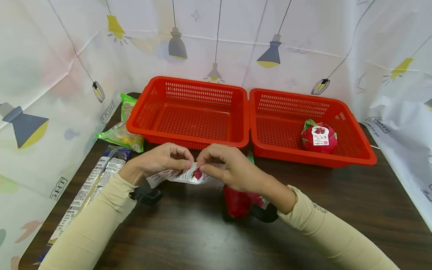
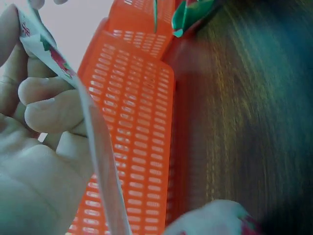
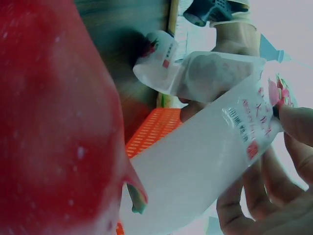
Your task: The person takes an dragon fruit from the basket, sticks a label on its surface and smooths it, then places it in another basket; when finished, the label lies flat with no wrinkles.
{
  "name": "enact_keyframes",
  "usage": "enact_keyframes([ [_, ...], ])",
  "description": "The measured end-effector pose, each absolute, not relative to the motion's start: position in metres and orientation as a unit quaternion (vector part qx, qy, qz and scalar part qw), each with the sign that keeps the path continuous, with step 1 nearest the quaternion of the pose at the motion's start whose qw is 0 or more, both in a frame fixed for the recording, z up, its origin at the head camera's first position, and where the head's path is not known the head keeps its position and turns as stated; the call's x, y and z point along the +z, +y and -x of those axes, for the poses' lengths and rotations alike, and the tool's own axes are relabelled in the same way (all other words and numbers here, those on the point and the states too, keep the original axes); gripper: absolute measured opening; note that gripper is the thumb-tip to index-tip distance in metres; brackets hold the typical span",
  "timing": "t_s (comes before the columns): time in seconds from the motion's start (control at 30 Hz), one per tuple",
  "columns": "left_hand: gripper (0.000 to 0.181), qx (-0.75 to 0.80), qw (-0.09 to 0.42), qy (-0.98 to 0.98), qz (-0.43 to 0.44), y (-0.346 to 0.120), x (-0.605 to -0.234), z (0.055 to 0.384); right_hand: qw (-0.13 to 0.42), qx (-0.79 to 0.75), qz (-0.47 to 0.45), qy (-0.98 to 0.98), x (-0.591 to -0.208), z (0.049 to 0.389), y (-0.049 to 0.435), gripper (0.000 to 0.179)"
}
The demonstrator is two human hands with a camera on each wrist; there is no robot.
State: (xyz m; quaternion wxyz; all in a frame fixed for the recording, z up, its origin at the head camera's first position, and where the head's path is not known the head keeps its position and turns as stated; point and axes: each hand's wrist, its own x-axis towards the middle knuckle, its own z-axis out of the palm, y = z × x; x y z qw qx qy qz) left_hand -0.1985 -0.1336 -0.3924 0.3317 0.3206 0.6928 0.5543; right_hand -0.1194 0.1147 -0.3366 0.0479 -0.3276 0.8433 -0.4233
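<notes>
Between both hands stretches a strip of white stickers point(image 1: 190, 176) printed with pink dragon fruit. My left hand point(image 1: 160, 161) pinches it between thumb and finger, and my right hand point(image 1: 233, 168) pinches it just beside, fingertips nearly meeting. In the right wrist view the strip's pale backing point(image 3: 190, 161) runs to the right thumb, while its far end curls. A red dragon fruit point(image 1: 237, 202) lies on the table below the right wrist, partly hidden by that hand; it fills the left of the right wrist view. The left wrist view shows the strip point(image 2: 100, 142) edge-on beside the left fingers.
Two red baskets stand side by side behind the hands: the left basket point(image 1: 189, 140), and the right basket point(image 1: 287, 157) holding a labelled dragon fruit point(image 1: 312, 144). At the left lie green-edged food bags point(image 1: 126, 135) and long silver-and-blue packets point(image 1: 87, 187) on the dark table point(image 1: 189, 232).
</notes>
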Motion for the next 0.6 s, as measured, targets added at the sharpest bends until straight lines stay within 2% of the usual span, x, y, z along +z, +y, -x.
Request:
enact_keyframes([
  [0.17,0.020,0.543,0.340,0.703,-0.308,-0.136,-0.398,0.199,0.009,-0.449,0.292,0.845,-0.333,0.111,0.127,0.007],
  [0.3,0.018,0.493,0.329,0.741,-0.317,-0.133,-0.405,0.200,-0.009,-0.496,0.238,0.835,-0.330,0.099,0.154,0.013],
  [0.43,0.017,0.401,0.261,0.820,-0.313,-0.128,-0.414,0.201,-0.019,-0.525,0.165,0.835,-0.333,0.089,0.187,0.012],
  [0.6,0.019,0.286,0.177,0.899,-0.279,-0.120,-0.422,0.199,0.011,-0.528,0.040,0.848,-0.345,0.066,0.213,0.013],
])
